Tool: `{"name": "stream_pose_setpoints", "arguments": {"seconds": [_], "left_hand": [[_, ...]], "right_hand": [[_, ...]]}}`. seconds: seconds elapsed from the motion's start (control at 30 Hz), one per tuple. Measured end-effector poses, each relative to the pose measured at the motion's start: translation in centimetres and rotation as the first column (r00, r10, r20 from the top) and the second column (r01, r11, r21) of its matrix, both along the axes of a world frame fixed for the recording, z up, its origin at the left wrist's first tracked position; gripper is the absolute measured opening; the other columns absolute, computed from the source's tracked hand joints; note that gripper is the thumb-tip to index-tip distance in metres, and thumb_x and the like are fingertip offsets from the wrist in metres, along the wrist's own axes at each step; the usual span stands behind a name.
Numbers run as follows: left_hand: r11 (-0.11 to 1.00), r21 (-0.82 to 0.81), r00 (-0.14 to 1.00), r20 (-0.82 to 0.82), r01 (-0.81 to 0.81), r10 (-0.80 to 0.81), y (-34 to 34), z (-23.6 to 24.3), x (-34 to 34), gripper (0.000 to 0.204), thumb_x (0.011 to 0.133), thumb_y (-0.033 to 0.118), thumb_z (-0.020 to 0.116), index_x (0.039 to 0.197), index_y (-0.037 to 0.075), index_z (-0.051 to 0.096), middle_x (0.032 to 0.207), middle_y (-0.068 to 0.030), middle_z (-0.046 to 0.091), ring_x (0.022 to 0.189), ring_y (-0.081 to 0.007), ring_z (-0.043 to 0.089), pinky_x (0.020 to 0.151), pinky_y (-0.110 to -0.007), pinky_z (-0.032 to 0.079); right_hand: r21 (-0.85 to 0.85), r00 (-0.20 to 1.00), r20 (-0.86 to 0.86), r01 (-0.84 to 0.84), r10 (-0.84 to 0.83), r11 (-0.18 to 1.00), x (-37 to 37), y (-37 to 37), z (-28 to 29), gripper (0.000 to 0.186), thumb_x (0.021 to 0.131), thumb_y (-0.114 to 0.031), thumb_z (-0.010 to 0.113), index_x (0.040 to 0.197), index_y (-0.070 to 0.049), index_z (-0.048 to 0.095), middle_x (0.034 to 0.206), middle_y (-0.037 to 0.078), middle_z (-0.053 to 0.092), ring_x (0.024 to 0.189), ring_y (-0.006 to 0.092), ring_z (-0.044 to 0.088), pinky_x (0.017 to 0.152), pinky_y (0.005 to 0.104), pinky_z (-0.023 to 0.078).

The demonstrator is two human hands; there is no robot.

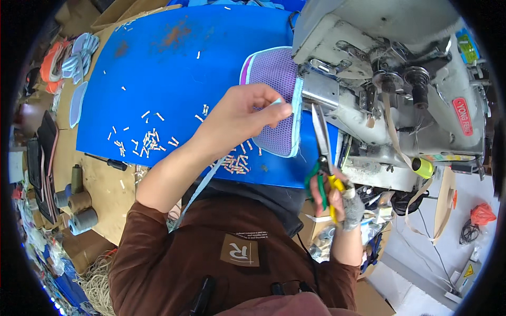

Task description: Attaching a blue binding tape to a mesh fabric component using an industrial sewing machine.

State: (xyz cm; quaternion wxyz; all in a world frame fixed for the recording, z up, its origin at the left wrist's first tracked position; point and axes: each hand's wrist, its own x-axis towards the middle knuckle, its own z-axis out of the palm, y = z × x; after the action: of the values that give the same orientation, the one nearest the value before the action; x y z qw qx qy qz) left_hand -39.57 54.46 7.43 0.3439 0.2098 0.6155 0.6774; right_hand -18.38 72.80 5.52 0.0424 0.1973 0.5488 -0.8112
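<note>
A purple mesh piece [271, 66] with light blue edging lies against the sewing machine's metal arm. Over it is my left hand [245, 116], thumb and fingers closed in a pinch with a bit of light blue binding tape [278, 100] showing between them. A light blue strip [203, 184] hangs from beneath my left wrist to my lap; whether it joins the pinched bit is hidden. My right hand [337, 200], partly covered in grey fabric, grips scissors [322, 139] with green and yellow handles. Their blades point up beside the mesh piece's right edge and look nearly together.
A large grey-white sewing machine [337, 39] stands at the right, with a beige tape [392, 126] running down from it. Several small cut scraps [150, 142] lie on the blue tabletop [158, 68]. Thread spools [80, 201] stand at the left, near folded light blue strips [81, 55].
</note>
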Motion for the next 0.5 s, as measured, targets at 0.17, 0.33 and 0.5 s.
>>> {"name": "stream_pose_setpoints", "arguments": {"seconds": [0.17, 0.33, 0.5], "left_hand": [[0.999, 0.009, 0.991, 0.123, 0.053, -0.054, 1.5, -0.1, -0.4, 0.025, 0.098, 0.026, 0.065, 0.087, 0.004, 0.066, 0.068, 0.0009, 0.06, 0.048, -0.0017, 0.033, 0.044, -0.021, 0.021], [0.998, 0.058, 0.969, 0.247, 0.0, -0.014, 1.8, -0.2, 0.0, 0.025, 0.099, 0.025, 0.064, 0.086, 0.003, 0.065, 0.065, 0.0013, 0.057, 0.046, -0.0016, 0.031, 0.043, -0.022, 0.02], [0.996, 0.09, 0.966, 0.256, 0.008, -0.031, 1.8, -0.1, 0.2, 0.026, 0.099, 0.026, 0.063, 0.088, 0.002, 0.065, 0.064, 0.0019, 0.055, 0.045, -0.0016, 0.031, 0.043, -0.021, 0.02]], "right_hand": [[-0.181, 1.0, 0.002, 0.026, -0.026, 0.983, 0.8, -3.4, -1.5, 0.081, 0.081, -0.057, 0.077, 0.133, -0.001, 0.049, 0.086, 0.006, 0.057, 0.062, 0.014, 0.056, 0.041, 0.0243, 0.047], [-0.203, 0.996, -0.05, -0.084, 0.076, 0.976, 0.9, -3.3, -1.7, 0.084, 0.085, -0.061, 0.071, 0.135, 0.001, 0.046, 0.076, 0.007, 0.054, 0.054, 0.0139, 0.053, 0.042, 0.0243, 0.047], [-0.151, 0.993, -0.075, -0.106, 0.096, 0.983, 0.4, -3.3, -1.4, 0.082, 0.087, -0.061, 0.069, 0.134, 0.002, 0.047, 0.073, 0.007, 0.054, 0.05, 0.0138, 0.053, 0.041, 0.0239, 0.047]]}}
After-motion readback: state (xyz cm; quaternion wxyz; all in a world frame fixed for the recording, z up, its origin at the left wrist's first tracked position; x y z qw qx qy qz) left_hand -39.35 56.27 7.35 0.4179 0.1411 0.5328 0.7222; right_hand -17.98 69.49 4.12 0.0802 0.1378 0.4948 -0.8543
